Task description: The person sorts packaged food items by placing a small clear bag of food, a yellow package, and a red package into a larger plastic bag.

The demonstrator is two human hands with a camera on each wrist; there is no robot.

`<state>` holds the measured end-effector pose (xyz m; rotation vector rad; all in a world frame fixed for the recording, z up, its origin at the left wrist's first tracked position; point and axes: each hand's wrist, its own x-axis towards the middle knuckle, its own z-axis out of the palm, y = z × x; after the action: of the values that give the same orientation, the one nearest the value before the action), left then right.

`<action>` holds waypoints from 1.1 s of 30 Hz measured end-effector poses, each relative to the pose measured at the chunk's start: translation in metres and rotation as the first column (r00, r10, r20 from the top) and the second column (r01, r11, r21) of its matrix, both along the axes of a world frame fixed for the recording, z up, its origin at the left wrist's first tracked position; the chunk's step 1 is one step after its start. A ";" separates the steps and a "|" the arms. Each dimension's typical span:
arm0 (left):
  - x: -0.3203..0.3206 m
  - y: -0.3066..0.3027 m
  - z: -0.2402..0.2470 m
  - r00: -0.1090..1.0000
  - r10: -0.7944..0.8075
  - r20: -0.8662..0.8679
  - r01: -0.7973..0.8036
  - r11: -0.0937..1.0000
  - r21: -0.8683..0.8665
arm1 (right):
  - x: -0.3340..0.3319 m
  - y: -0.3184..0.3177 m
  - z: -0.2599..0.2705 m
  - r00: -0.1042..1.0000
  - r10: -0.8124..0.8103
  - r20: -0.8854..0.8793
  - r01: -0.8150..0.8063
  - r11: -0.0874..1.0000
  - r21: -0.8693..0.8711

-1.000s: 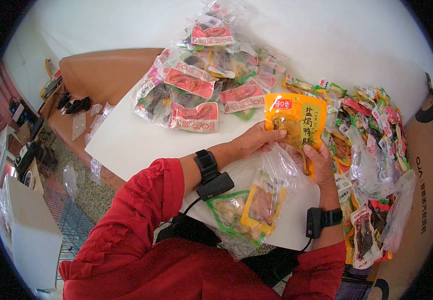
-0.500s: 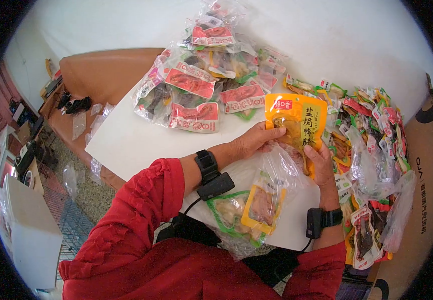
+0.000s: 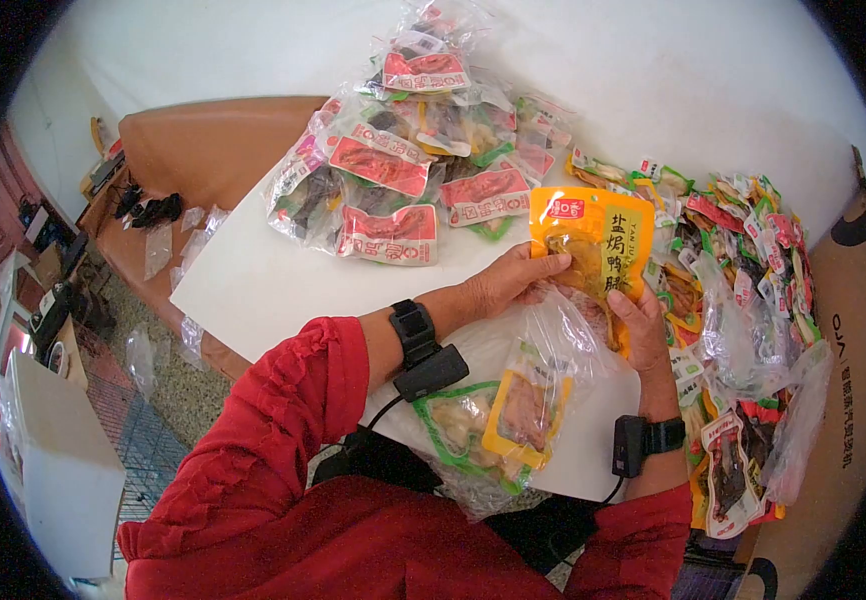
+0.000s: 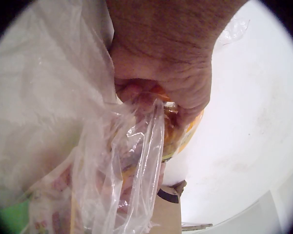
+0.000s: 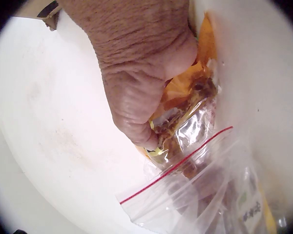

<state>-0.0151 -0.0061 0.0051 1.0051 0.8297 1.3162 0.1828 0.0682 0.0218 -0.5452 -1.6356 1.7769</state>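
Observation:
A yellow-orange food pouch [image 3: 578, 240] with a clear window is held up over the white table by both hands. The left hand [image 3: 501, 284] grips its left edge, thumb across the front. At the lower right, the right hand [image 3: 643, 328] pinches it with the thumb in front. Below hangs a clear zip bag [image 3: 578, 325], its red zip strip [image 5: 178, 165] showing in the right wrist view. Inside the bag lie a yellow-edged pouch [image 3: 525, 408] and a green-edged pouch [image 3: 458, 425]. In the left wrist view, clear plastic [image 4: 141, 146] covers part of the left fingers.
Filled clear bags with red-labelled pouches [image 3: 383, 165] are heaped at the back of the white table [image 3: 273, 270]. A big pile of loose pouches [image 3: 733, 225] lies to the right, beside a cardboard box [image 3: 853, 370]. Behind on the left is a brown couch [image 3: 213, 150].

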 end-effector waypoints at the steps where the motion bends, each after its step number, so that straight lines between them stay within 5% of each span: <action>1: 0.000 0.000 0.000 1.000 0.000 0.000 0.000 1.000 0.000 | 0.000 -0.001 0.001 1.000 0.000 -0.003 0.000 1.000 0.003; 33: 0.004 -0.002 0.005 0.999 0.042 0.009 -0.041 0.995 -0.088 | 0.002 0.002 -0.001 1.000 0.013 0.008 -0.013 1.000 0.004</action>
<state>-0.0116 -0.0080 0.0104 0.9151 0.8969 1.3076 0.1850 0.0705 0.0206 -0.5412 -1.6517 1.7826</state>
